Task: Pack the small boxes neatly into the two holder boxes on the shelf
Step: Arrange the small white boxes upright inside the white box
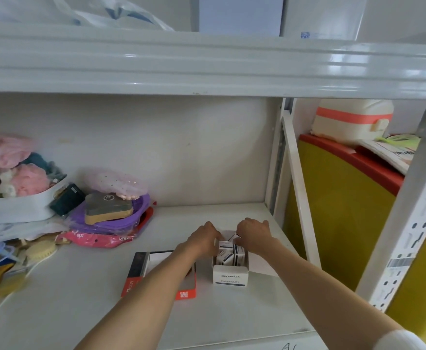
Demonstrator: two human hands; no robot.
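Both hands working the small boxes inside the right-hand holder box.

The small boxes (228, 252) stand packed in the white holder box (230, 275), low centre-right; its long axis runs away from the viewer. The left hand (204, 239) and right hand (253, 234) flank them, fingers curled onto the boxes. The red-edged holder box (141, 269) sits lower left, mostly hidden by the forearm.

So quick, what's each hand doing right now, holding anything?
Left hand: curled at the white paper-clip holder box, touching the small boxes; a grip cannot be told.
Right hand: same, fingers down among them, grip hidden.
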